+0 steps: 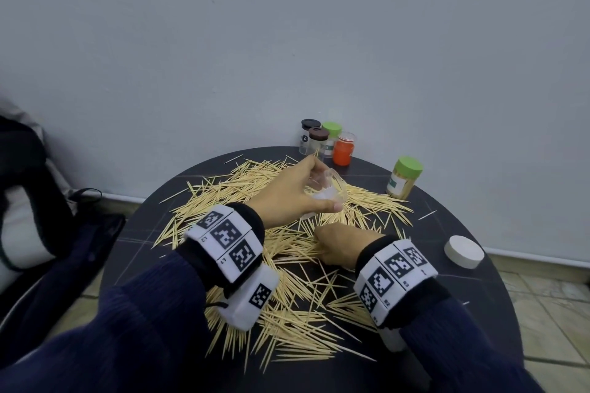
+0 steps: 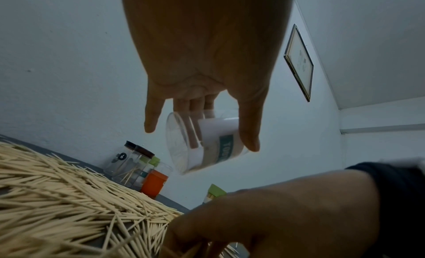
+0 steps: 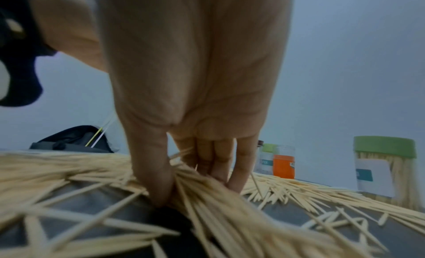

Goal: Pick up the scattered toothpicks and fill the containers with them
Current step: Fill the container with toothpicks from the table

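Note:
Pale wooden toothpicks [image 1: 242, 188] lie in a wide heap across the round dark table [image 1: 472, 303]. My left hand [image 1: 297, 188] grips a clear labelled plastic container [image 1: 325, 191], tilted on its side just above the heap; in the left wrist view the container [image 2: 207, 143] sits between thumb and fingers and looks empty. Just in front of it, my right hand [image 1: 338, 246] is down on the heap. The right wrist view shows its thumb and fingers [image 3: 161, 180] pinching a bunch of toothpicks [image 3: 207, 193] against the tabletop.
At the table's back edge by the wall stand a black-lidded jar [image 1: 308, 134], a brown-lidded jar [image 1: 318, 140], a green-lidded jar [image 1: 330, 137] and an orange container [image 1: 344, 150]. A green-lidded jar full of toothpicks [image 1: 403, 179] stands right, with a white lid [image 1: 463, 251] nearer. A dark bag [image 1: 32, 201] lies left.

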`<state>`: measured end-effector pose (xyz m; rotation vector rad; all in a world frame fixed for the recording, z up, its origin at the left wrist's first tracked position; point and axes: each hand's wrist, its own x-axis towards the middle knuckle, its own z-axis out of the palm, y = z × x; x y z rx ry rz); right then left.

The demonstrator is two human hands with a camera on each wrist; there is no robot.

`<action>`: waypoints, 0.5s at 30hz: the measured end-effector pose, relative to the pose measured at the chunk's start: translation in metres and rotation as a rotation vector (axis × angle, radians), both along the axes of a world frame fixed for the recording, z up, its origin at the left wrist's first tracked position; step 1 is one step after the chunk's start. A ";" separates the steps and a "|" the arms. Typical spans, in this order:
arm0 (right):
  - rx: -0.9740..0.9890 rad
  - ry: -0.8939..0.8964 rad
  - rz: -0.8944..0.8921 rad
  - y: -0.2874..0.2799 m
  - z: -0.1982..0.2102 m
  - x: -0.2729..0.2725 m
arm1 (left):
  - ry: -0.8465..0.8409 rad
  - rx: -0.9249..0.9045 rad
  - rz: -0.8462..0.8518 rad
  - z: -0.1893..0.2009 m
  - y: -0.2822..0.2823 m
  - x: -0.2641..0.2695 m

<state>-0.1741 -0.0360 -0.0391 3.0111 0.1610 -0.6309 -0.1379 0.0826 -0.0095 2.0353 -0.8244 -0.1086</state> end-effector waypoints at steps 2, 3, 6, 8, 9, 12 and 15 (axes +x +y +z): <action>-0.003 -0.001 -0.002 0.001 -0.002 0.000 | -0.001 -0.001 -0.004 -0.001 -0.002 0.000; -0.007 0.003 -0.002 0.002 -0.003 0.000 | -0.002 0.000 -0.008 -0.001 -0.002 0.000; -0.022 0.022 -0.001 0.004 0.000 -0.001 | -0.004 -0.005 -0.011 -0.001 -0.001 0.000; -0.008 0.016 -0.010 0.003 0.003 -0.001 | -0.003 -0.013 -0.012 0.000 0.000 0.001; 0.004 0.008 -0.022 0.002 0.006 -0.002 | -0.003 -0.016 -0.011 0.001 0.001 0.002; 0.036 -0.046 -0.059 -0.002 0.012 -0.003 | -0.002 -0.035 -0.005 0.001 0.002 0.004; 0.146 -0.092 -0.116 -0.007 0.014 -0.002 | 0.000 -0.048 -0.012 0.001 0.003 0.004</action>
